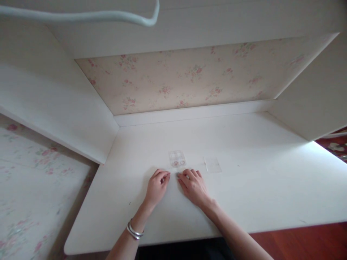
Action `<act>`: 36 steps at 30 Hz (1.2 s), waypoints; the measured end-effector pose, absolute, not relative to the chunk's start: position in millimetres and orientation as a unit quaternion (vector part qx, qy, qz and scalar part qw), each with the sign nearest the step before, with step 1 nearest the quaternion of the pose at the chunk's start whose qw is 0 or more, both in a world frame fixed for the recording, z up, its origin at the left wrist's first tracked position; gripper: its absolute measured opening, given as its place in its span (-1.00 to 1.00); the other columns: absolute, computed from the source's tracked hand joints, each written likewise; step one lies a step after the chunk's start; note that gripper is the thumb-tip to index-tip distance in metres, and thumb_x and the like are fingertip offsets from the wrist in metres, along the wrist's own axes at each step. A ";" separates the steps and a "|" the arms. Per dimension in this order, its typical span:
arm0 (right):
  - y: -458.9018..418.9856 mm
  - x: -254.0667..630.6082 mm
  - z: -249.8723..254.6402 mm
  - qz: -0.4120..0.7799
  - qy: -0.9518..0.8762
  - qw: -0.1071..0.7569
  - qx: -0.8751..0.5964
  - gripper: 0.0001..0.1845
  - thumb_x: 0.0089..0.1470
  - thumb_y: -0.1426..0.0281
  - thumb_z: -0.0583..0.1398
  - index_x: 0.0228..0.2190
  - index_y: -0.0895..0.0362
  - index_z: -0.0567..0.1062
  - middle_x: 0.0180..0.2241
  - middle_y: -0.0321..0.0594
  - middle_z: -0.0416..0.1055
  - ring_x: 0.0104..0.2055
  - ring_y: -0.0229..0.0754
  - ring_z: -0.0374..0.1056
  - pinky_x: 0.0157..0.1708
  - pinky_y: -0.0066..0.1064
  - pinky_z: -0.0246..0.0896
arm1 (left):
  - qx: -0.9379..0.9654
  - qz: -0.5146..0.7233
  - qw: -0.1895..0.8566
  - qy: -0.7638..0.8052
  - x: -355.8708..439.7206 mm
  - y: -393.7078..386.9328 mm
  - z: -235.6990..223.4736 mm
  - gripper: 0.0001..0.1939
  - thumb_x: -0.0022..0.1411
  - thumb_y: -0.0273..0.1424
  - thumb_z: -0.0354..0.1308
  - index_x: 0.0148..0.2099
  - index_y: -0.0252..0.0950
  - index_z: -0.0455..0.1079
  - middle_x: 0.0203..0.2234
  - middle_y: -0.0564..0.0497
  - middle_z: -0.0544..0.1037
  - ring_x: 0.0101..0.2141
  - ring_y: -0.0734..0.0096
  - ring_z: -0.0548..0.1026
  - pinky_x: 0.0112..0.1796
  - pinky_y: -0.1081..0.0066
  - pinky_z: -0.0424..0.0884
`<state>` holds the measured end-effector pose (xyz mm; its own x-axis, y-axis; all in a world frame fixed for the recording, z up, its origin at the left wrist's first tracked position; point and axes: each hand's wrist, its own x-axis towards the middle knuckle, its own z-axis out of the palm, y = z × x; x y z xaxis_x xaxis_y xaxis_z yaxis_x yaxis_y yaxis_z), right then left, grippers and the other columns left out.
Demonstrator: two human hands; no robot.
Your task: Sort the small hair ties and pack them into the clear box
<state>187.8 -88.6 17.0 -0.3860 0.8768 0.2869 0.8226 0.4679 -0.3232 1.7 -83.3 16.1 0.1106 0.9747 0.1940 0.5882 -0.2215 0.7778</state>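
Observation:
A small clear plastic box [173, 156] with compartments lies on the white desk, just beyond my fingertips. Reddish ring-like items [182, 163] show in its near compartments. My left hand [157, 187] is closed in a pinch near the box's left front corner; whatever it holds is too small to make out. My right hand [194, 185] rests on the desk with bent fingers, thumb and forefinger drawn together close to the left fingertips. Something faint and pale seems to lie between the two hands. To the right is a flat clear square piece [213, 165], like a lid.
The white desk [265, 173] has side panels left [54, 86] and right [306, 86], and a low back ledge [189, 110] under floral wallpaper [173, 79]. A white cable or tube [81, 16] crosses the upper left. The near desk edge runs close to my body.

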 end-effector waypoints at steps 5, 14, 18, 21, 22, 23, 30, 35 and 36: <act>-83.9 184.1 16.1 0.054 -0.832 0.199 -0.514 -0.82 0.18 0.38 0.09 -0.30 0.04 0.51 -0.32 -0.19 0.38 -0.27 -0.20 0.20 -0.26 -0.34 -0.03 | 0.690 0.374 0.284 0.550 0.7 -84.7 12.6 -0.78 0.29 -0.35 -0.01 -0.22 -0.24 0.46 -0.35 -0.01 0.47 -0.34 0.45 0.44 -0.32 0.47 0.38; -83.1 185.4 10.5 0.037 -0.829 0.207 -0.517 -0.81 0.18 0.36 0.10 -0.29 -0.02 0.53 -0.34 -0.24 0.41 -0.30 -0.20 0.18 -0.27 -0.35 -0.04 | 0.694 0.371 0.291 0.544 -1.9 -86.7 11.2 -0.78 0.30 -0.34 -0.02 -0.26 -0.25 0.44 -0.40 0.02 0.43 -0.41 0.49 0.40 -0.38 0.50 0.33; -83.6 185.5 12.6 0.057 -0.831 0.211 -0.512 -0.80 0.18 0.35 0.10 -0.30 -0.02 0.54 -0.34 -0.23 0.42 -0.29 -0.20 0.20 -0.27 -0.36 -0.01 | 0.698 0.363 0.293 0.543 -2.8 -88.1 13.0 -0.79 0.30 -0.34 -0.02 -0.24 -0.24 0.44 -0.40 0.02 0.43 -0.40 0.50 0.40 -0.38 0.51 0.33; -81.8 187.4 14.5 0.072 -0.820 0.230 -0.519 -0.80 0.18 0.31 0.10 -0.25 -0.04 0.54 -0.34 -0.24 0.41 -0.30 -0.21 0.21 -0.27 -0.37 0.02 | 0.700 0.358 0.296 0.542 -3.6 -89.0 13.5 -0.78 0.30 -0.34 -0.03 -0.23 -0.24 0.44 -0.39 0.02 0.43 -0.39 0.49 0.41 -0.37 0.51 0.33; -79.9 188.6 15.0 0.072 -0.815 0.240 -0.522 -0.79 0.18 0.30 0.10 -0.24 -0.05 0.54 -0.34 -0.24 0.41 -0.30 -0.21 0.22 -0.27 -0.38 0.03 | 0.700 0.357 0.298 0.542 -3.8 -89.2 13.3 -0.78 0.30 -0.34 -0.03 -0.22 -0.24 0.44 -0.39 0.02 0.44 -0.38 0.49 0.41 -0.36 0.50 0.33; -77.2 190.0 15.6 0.070 -0.810 0.250 -0.526 -0.78 0.18 0.30 0.10 -0.22 -0.04 0.54 -0.33 -0.23 0.40 -0.30 -0.21 0.22 -0.27 -0.38 0.04 | 0.701 0.356 0.300 0.541 -4.0 -89.3 12.9 -0.77 0.30 -0.34 -0.04 -0.22 -0.24 0.44 -0.38 0.01 0.44 -0.38 0.49 0.41 -0.36 0.50 0.33; -43.0 197.6 18.2 0.023 -0.791 0.264 -0.551 -0.74 0.19 0.27 0.07 -0.24 -0.01 0.55 -0.33 -0.21 0.39 -0.31 -0.22 0.23 -0.26 -0.36 0.09 | 0.709 0.357 0.293 0.532 -4.3 -89.9 7.9 -0.78 0.29 -0.35 -0.03 -0.21 -0.23 0.45 -0.36 0.00 0.46 -0.36 0.47 0.43 -0.33 0.48 0.35; -34.2 197.8 18.5 0.035 -0.782 0.278 -0.557 -0.72 0.19 0.25 0.06 -0.23 -0.02 0.55 -0.33 -0.20 0.39 -0.31 -0.21 0.26 -0.28 -0.34 0.14 | 0.715 0.354 0.284 0.532 -5.0 -89.3 7.9 -0.78 0.29 -0.38 -0.03 -0.22 -0.23 0.46 -0.37 -0.01 0.47 -0.36 0.45 0.44 -0.33 0.48 0.38; -35.3 198.9 18.7 0.043 -0.775 0.291 -0.559 -0.71 0.19 0.25 0.05 -0.24 -0.01 0.56 -0.34 -0.20 0.39 -0.32 -0.21 0.27 -0.28 -0.34 0.16 | 0.718 0.349 0.281 0.532 -5.3 -89.1 8.1 -0.78 0.29 -0.38 -0.03 -0.22 -0.23 0.46 -0.37 0.00 0.47 -0.36 0.46 0.44 -0.33 0.48 0.38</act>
<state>198.9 -35.3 18.7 -0.2046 0.8918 0.4036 0.8421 0.3705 -0.3918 -5.3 -89.1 8.1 0.1905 0.9606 0.2024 0.5674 -0.2760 0.7758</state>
